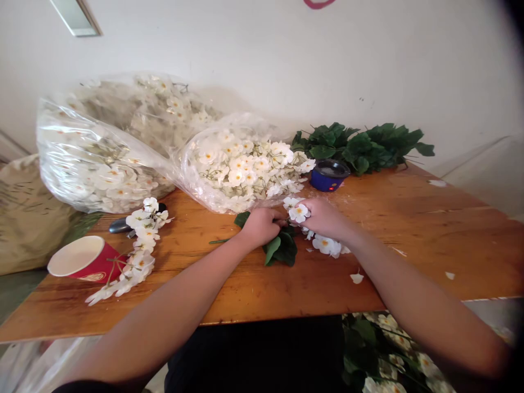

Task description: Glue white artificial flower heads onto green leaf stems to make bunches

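My left hand (262, 225) is closed around a green leaf stem (282, 248), whose dark leaves hang below the fingers and whose bare end points left. Close beside it, my right hand (323, 216) grips a white artificial flower spray (300, 213). Some blossoms show at the fingertips and more hang under the wrist. The two hands are almost together over the wooden table, and the spot where the stems meet is hidden by the fingers.
Behind the hands lies an open plastic bag of white flowers (241, 164), with a larger bag (106, 147) to its left. A blue pot (328, 176) stands before green leaf bunches (372, 147). At left, a red paper cup (88, 259) lies tipped beside a flower spray (141, 259).
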`<state>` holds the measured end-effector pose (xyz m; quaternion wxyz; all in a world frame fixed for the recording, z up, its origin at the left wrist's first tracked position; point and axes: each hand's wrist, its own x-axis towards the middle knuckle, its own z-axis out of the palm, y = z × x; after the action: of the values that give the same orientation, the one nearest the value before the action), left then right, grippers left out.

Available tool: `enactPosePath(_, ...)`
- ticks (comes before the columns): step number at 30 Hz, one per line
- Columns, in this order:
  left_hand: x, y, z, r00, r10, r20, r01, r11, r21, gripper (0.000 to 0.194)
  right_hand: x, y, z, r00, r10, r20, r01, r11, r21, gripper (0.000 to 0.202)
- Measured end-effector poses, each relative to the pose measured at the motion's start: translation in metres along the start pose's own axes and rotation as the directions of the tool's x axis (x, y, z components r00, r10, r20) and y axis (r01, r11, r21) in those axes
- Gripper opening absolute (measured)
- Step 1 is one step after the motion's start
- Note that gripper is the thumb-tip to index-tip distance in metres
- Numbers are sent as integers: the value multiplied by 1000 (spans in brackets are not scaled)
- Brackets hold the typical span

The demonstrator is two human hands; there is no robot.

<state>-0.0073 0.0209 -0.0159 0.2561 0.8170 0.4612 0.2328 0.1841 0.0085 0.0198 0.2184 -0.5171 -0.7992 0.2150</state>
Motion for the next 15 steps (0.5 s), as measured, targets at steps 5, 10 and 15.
enactPosePath(5,-1,3,-2,999,27,27,-28,999,25,20,-3,-2,-1,1000,-14,-11,12,994,-113,6)
enactPosePath(10,-1,6,-3,1000,-6,17,5,999,36,20,-6,-6,-3,999,-35,5,36,987,-157,8)
enactPosePath(15,1,4,0,1000,-1,-5,1,1000,29,20,-6,-6,-2,1000,-8,7,9,988,-156,7)
